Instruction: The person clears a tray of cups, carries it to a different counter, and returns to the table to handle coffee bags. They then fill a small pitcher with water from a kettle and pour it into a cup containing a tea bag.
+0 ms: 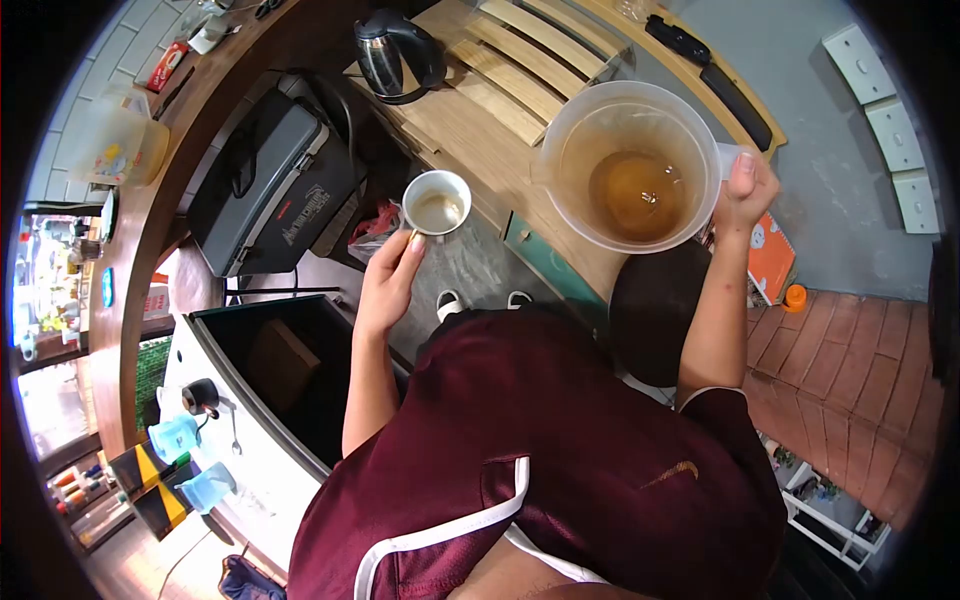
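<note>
In the head view, the person is standing and looking down over maroon shorts (560, 450) at both hands, which are held out above the floor.

The left hand (390, 280) is holding a small white cup (437, 204). Its fingers are curled closed around the cup's near side and the thumb is lying along the wall. The cup is hanging upright in the air, just in front of the edge of the wooden tabletop (470, 125), and a little pale liquid is sitting in its bottom.

The right hand (748, 190) is gripping the handle of a large clear plastic jug (630, 165), with its fingers wrapped shut around it. The jug is being held level and well apart from the cup, over the tabletop's near edge. A shallow pool of brown liquid is lying in its base.

On the slatted tabletop a black kettle (395, 55) is standing near the far corner. A grey carrying case (275, 185) is resting to the left of it, beside a curved wooden counter (140, 240). Below the jug a dark round stool (655, 310) is standing on the floor. The floor is showing as grey concrete under the cup and as red brick (860, 340) to the right. White switch plates (880, 110) are sitting on the grey wall.
</note>
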A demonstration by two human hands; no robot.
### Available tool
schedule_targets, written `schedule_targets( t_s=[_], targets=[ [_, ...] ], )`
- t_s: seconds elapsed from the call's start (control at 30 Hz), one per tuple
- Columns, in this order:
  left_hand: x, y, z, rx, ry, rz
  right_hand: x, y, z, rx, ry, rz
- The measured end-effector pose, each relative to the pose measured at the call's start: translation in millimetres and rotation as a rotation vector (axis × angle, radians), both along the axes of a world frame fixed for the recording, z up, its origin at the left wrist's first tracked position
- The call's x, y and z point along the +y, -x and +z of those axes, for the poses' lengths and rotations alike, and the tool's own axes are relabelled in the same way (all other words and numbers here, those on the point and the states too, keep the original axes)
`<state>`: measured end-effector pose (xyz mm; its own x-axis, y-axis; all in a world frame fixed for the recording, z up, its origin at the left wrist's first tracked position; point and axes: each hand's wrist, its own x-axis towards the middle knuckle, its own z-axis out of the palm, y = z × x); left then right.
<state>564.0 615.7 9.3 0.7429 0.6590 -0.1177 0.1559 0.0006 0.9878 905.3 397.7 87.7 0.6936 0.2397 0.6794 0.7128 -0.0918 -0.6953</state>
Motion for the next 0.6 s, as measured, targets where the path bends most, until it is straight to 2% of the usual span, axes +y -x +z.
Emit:
schedule_targets(
  t_s=[0.03, 0.13, 0.23, 0.43, 0.6],
  targets=[
    [4, -4, 5, 0.023, -0.092, -0.029, 4, 2, 10, -0.010, 0.003, 0.004],
    [13, -15, 15, -0.014, -0.102, -0.047, 11, 3, 38, -0.020, 0.199, 0.073],
    [27, -18, 17, 0.009, -0.096, -0.087, 30, 17, 59, -0.131, 0.190, 0.031],
    [39, -26, 29, 0.016, -0.134, -0.153, 62, 29, 86, -0.193, 0.319, 0.053],
    [46, -28, 18, -0.008, -0.134, -0.168, 89, 42, 102, -0.258, 0.392, 0.116]
  ],
)
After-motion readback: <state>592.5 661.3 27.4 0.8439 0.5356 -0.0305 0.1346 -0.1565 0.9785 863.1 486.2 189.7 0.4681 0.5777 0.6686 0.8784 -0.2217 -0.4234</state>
